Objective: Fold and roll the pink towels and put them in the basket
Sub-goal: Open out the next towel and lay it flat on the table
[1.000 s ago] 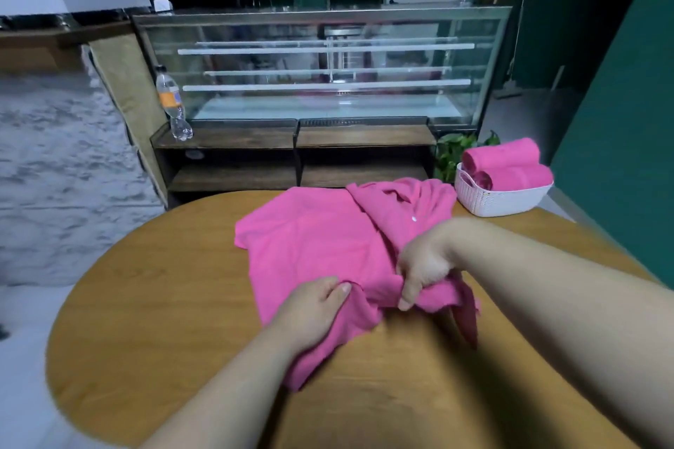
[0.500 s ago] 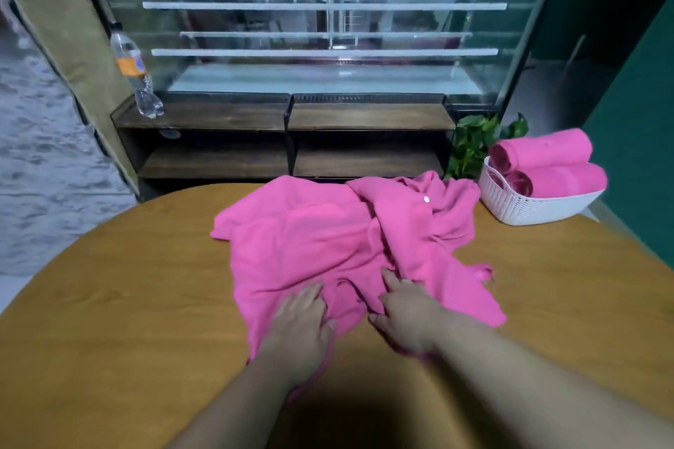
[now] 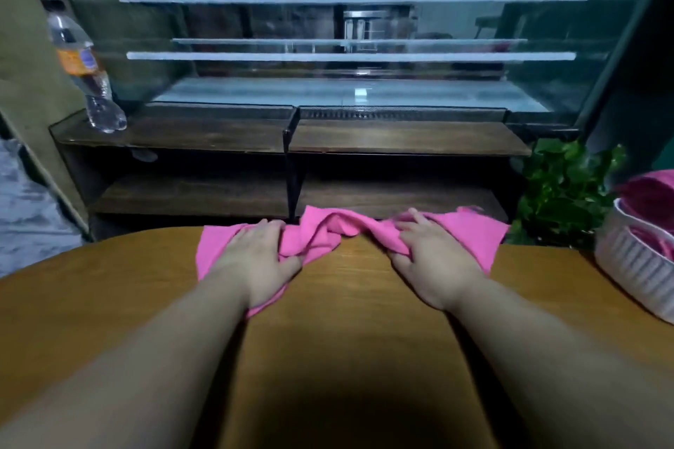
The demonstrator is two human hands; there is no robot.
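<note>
Pink towel point(image 3: 330, 234) bunched under flat left hand point(image 3: 255, 262) and right hand point(image 3: 434, 264); basket point(image 3: 636, 268) far right.

light: dim light is falling on a wooden table point(image 3: 109, 302) | back: a glass case point(image 3: 346, 29) is standing over dark wooden shelves point(image 3: 401, 138) | left: a bottle point(image 3: 84, 66) is sitting on the shelf top | right: a leafy plant point(image 3: 561, 189) is showing by what may be a green wall point(image 3: 649, 47)

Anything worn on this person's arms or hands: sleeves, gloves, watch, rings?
Nothing visible. The left hand and right hand carry no gloves, rings, watch or bracelet, and no sleeve shows anywhere up to the frame's edge.
</note>
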